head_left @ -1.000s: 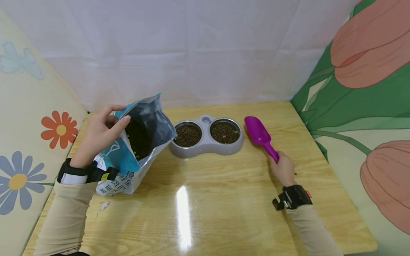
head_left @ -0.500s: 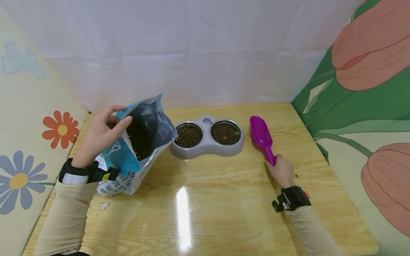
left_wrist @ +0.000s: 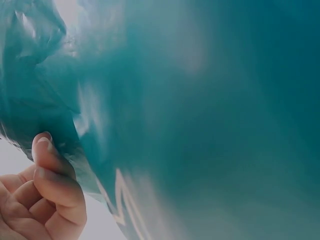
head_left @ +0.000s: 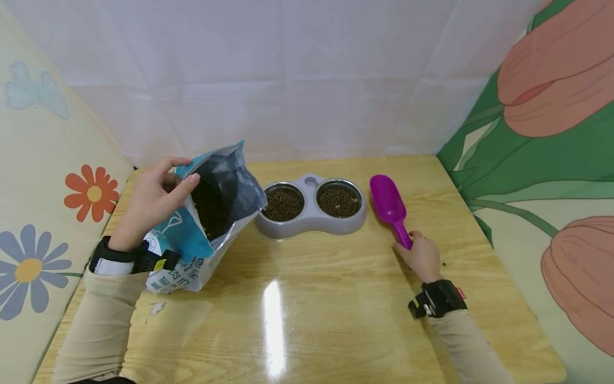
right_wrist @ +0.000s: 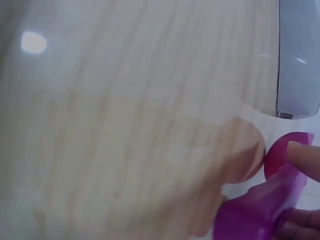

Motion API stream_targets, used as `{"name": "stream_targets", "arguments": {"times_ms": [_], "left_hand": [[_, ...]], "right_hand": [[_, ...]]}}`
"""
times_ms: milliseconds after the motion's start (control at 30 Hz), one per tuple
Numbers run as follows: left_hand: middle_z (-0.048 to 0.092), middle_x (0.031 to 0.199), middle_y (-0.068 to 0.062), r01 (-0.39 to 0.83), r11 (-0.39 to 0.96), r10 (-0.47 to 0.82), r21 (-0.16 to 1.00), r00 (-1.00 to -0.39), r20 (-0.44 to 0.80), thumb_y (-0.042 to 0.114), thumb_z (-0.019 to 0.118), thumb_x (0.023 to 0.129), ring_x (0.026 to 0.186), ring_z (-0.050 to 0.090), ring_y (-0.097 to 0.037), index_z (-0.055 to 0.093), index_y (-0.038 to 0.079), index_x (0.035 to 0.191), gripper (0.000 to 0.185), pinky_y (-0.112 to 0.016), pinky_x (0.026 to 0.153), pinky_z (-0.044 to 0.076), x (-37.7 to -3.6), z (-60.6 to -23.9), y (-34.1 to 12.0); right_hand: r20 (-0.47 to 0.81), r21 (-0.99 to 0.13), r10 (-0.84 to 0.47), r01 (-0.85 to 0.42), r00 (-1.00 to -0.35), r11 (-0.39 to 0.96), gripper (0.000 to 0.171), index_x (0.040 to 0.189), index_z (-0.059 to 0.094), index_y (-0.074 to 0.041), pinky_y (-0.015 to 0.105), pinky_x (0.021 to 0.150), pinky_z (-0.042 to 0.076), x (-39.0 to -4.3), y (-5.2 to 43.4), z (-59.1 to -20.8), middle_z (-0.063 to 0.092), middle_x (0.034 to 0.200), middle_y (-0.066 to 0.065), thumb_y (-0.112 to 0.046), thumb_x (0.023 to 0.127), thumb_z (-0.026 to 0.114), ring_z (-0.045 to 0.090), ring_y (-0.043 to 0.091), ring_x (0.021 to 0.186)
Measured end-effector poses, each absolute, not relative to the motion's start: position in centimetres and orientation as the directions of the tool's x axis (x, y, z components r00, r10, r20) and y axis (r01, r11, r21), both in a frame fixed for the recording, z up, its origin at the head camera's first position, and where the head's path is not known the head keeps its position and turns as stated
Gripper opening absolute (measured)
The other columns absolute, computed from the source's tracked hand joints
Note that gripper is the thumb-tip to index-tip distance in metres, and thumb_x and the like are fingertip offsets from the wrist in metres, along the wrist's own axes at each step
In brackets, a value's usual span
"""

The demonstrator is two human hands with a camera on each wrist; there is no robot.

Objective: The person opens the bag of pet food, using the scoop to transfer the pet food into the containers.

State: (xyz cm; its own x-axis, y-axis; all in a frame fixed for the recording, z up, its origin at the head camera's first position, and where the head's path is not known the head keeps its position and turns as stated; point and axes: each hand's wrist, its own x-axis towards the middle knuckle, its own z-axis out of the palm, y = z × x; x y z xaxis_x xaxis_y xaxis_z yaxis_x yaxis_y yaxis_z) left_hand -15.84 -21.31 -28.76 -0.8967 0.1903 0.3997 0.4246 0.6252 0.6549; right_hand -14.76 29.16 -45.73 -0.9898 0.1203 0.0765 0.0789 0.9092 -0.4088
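My left hand (head_left: pixel 155 200) pinches the near-left rim of an opened teal and white food bag (head_left: pixel 192 240), thumb over the edge. Dark kibble shows inside its silvery mouth. In the left wrist view the bag's teal side (left_wrist: pixel 200 125) fills most of the picture, with curled fingers (left_wrist: pixel 60 195) at its edge. On the right, my right hand (head_left: pixel 422 258) grips the handle of a magenta scoop (head_left: pixel 387 200), whose bowl points away from me, low over the table. The right wrist view shows the scoop's handle (right_wrist: pixel 245 215) between thumb and fingers.
A grey double bowl stand (head_left: pixel 312 218) sits between bag and scoop, with brown kibble in both metal bowls. A scrap of white (head_left: pixel 157 308) lies on the wooden table (head_left: pixel 326 320). A white cloth wall (head_left: pixel 307 80) rises behind, with painted panels at both sides.
The scoop has shifted slightly, its bowl swinging right and then a little back left, while its handle end came slightly closer to me. The left hand stays on the bag.
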Motion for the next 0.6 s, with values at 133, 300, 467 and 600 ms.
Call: {"name": "stream_targets", "arguments": {"times_ms": [133,300,467,600], "left_hand": [[0.051,0.052,-0.003,0.429,0.632,0.19,0.645,-0.893,0.407,0.016,0.059,0.088,0.044,0.05,-0.011,0.053,0.0,0.118,0.035,-0.022,0.042,0.037,-15.9,-28.7,-21.3],[0.051,0.053,-0.004,0.42,0.641,0.185,0.642,-0.897,0.402,0.018,0.059,0.088,0.044,0.047,-0.009,0.053,0.001,0.118,0.035,-0.023,0.041,0.035,-15.9,-28.7,-21.3],[0.051,0.053,-0.004,0.421,0.64,0.185,0.643,-0.897,0.402,0.018,0.059,0.088,0.044,0.047,-0.009,0.053,0.0,0.117,0.035,-0.023,0.041,0.036,-15.9,-28.8,-21.2],[0.051,0.053,-0.004,0.417,0.643,0.182,0.642,-0.898,0.401,0.018,0.059,0.088,0.044,0.047,-0.01,0.053,0.0,0.117,0.035,-0.023,0.041,0.036,-15.9,-28.8,-21.2]], "right_hand": [[0.127,-0.414,0.108,0.047,-0.986,0.909,0.052,0.108,0.05,0.015,0.036,0.05,0.038,-15.0,28.9,-45.4,0.055,0.075,0.021,-0.026,0.081,0.067,0.052,0.029,0.06],[0.297,-0.403,0.078,-0.051,-0.952,0.914,0.048,0.108,0.053,0.017,0.05,0.066,0.041,-15.6,28.1,-44.9,0.056,0.09,0.031,-0.021,0.081,0.066,0.055,0.042,0.078],[0.436,-0.359,0.024,-0.15,-0.9,0.921,0.037,0.099,0.058,0.012,0.047,0.061,0.039,-16.4,26.6,-43.7,0.058,0.08,0.027,-0.02,0.082,0.066,0.054,0.04,0.071],[0.466,-0.352,-0.029,-0.215,-0.884,0.911,0.033,0.097,0.059,0.011,0.046,0.061,0.04,-17.0,24.9,-42.4,0.06,0.081,0.026,-0.018,0.082,0.065,0.056,0.039,0.069]]}}
